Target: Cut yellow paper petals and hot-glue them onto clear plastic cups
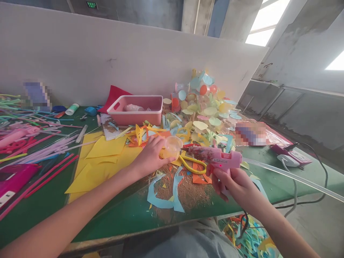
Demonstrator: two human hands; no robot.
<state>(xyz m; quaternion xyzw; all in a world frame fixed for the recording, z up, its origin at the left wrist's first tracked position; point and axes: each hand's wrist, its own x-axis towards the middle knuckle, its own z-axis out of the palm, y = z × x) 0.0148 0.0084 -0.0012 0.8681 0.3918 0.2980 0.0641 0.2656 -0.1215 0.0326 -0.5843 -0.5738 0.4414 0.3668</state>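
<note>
1. A green tabletop stands before a pale upright board; behind it are concrete walls, a bright window and a lit exit sign.
2. Brown crumbs and blue paper offcuts litter the middle; yellow sheets lie to the left.
3. A pink bin and a heap of cups and paper discs fill the back, near the board.
4. The left hand's grip is narrow, holding a clear cup above the tabletop's middle.
5. The right hand's grip is closed around a pink glue gun, its nozzle just beside the cup.
6. The near edge runs below both hands, close to the person's lap; paper scraps lie beyond it, lower down.
7. On the right, a long glue stick and cables cross the space for moving; green surface shows below the left forearm.
</note>
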